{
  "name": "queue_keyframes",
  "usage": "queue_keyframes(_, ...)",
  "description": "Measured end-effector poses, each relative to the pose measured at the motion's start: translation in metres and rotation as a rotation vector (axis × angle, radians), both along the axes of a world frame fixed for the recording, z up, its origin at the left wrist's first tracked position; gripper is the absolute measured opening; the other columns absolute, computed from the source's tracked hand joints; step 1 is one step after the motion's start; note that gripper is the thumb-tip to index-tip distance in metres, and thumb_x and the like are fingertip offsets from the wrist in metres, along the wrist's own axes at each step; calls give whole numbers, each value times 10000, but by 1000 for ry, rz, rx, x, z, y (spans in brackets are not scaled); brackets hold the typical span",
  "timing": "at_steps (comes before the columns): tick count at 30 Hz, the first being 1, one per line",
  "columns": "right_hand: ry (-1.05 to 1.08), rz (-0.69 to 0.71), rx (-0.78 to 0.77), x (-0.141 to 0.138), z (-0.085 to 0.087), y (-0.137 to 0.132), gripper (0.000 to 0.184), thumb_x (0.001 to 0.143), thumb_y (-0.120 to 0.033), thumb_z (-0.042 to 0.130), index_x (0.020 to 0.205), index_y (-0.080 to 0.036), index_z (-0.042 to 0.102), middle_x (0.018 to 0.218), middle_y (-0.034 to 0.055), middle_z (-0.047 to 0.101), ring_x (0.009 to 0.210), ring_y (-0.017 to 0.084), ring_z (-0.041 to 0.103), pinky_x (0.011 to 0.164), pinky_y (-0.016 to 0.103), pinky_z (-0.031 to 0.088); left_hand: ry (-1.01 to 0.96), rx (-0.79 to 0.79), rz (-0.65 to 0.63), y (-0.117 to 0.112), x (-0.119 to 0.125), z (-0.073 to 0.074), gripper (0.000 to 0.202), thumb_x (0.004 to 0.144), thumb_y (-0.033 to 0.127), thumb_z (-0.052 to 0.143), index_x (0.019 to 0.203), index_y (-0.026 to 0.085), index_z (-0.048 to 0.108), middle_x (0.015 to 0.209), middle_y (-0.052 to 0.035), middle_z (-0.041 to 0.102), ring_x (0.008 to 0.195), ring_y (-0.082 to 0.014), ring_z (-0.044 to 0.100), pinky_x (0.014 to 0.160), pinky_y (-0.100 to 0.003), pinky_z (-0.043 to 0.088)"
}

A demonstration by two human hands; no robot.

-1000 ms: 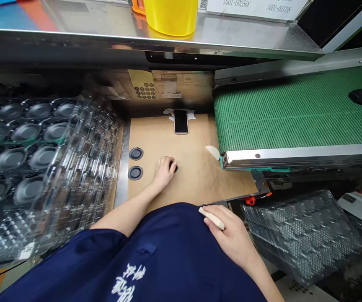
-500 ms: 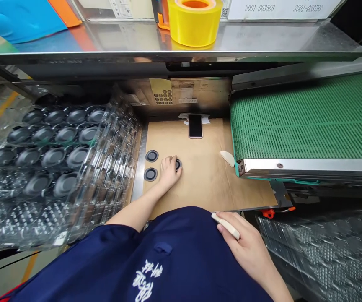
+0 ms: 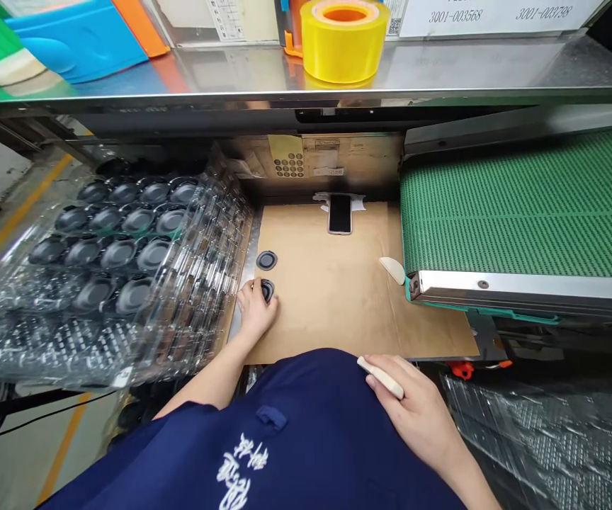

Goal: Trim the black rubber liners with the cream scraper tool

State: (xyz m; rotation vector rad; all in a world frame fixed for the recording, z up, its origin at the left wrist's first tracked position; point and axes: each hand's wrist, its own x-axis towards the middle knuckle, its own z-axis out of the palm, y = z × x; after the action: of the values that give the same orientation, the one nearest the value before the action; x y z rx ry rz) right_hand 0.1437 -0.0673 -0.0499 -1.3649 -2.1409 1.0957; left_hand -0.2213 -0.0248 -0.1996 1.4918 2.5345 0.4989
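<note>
Navy shirt (image 3: 306, 446): one, white characters on the chest. Right hand (image 3: 416, 404): lay against the shirt, fingers clasped around a cream block (image 3: 384, 377). Clear ridged plastic (image 3: 555, 425): lay low at the right. Left hand (image 3: 254, 312): reached over the left margin of a brown cardboard sheet (image 3: 332, 304), fingers and thumb grasping a black disc (image 3: 267, 290) by its edges; whether the disc touched the sheet could not be told. Second black disc (image 3: 266, 260): lay flat just beyond. Clear trays (image 3: 207, 262): stood stacked left of the sheet, rows of dark round pieces in the top. Cream half-round piece (image 3: 392, 270): lay beside the corner of a green conveyor belt (image 3: 523, 212). Phone (image 3: 340, 214): lay near the sheet's far edge. Yellow tape roll (image 3: 343, 53): stood on a metal shelf (image 3: 221, 67).
</note>
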Motion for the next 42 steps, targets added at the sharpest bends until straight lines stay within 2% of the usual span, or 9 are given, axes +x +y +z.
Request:
queue_keyframes(6,26,14,-3,7,1,1,260,1020,-375,526,1216,-301,679,1130,35,735,1024,211,720,877,361,615,8,-19,7,6,-5,-4,643,895,420,622,1454,160,443,1412,-171,500,1343,-351,445,1116,-565,363)
queue_keyframes(13,69,-6,-33,20,9,1,236,1012,-304,540,1196,-292,688,1109,34,734,998,203,702,872,352,583,27,-40,36,-1,-1,12,616,873,433,604,1404,143,495,1338,-195,545,1298,-371,481,1082,-577,384)
queue_keyframes(18,100,-70,-60,39,10,0,210,981,-281,596,1157,-281,711,1072,29,738,968,196,688,882,333,537,69,3,11,7,26,35,716,840,455,557,1426,57,455,1349,-294,490,1293,-489,433,1036,-685,340)
queue_keyframes(22,121,-144,-80,59,9,-2,177,957,-260,633,1112,-277,716,1038,5,740,954,180,686,875,304,506,72,166,-182,46,67,69,756,865,464,518,1456,5,409,1415,-324,408,1381,-484,365,1123,-661,259)
queue_keyframes(27,128,-225,-22,91,7,-3,197,895,-251,708,1084,-299,732,990,-24,741,901,159,685,843,269,490,21,396,-543,131,165,138,717,892,494,537,1509,158,395,1498,-217,403,1446,-366,356,1201,-555,249)
queue_keyframes(31,122,-312,10,123,5,-5,178,879,-254,715,1051,-289,743,953,-18,741,877,165,681,817,264,483,-70,647,-918,185,280,206,668,885,461,608,1490,249,422,1502,-160,423,1435,-342,367,1200,-551,284)
queue_keyframes(34,127,-385,24,148,2,-8,181,865,-240,724,1038,-288,744,958,-19,744,886,163,685,814,251,480,-128,638,-1158,216,368,242,663,885,428,627,1489,253,416,1504,-153,404,1433,-330,352,1206,-565,280)
queue_keyframes(38,143,-476,23,177,-6,-11,201,846,-222,739,1033,-296,748,955,-26,746,909,160,693,815,234,480,-227,489,-1321,262,476,255,742,852,449,652,1506,210,394,1503,-172,370,1422,-330,365,1183,-555,348)
queue_keyframes(42,158,-561,3,203,-17,-15,222,844,-228,739,1050,-309,755,974,-19,750,923,167,702,832,237,488,-270,400,-1295,312,561,247,776,845,442,674,1512,179,378,1490,-199,383,1349,-331,472,1124,-543,433)
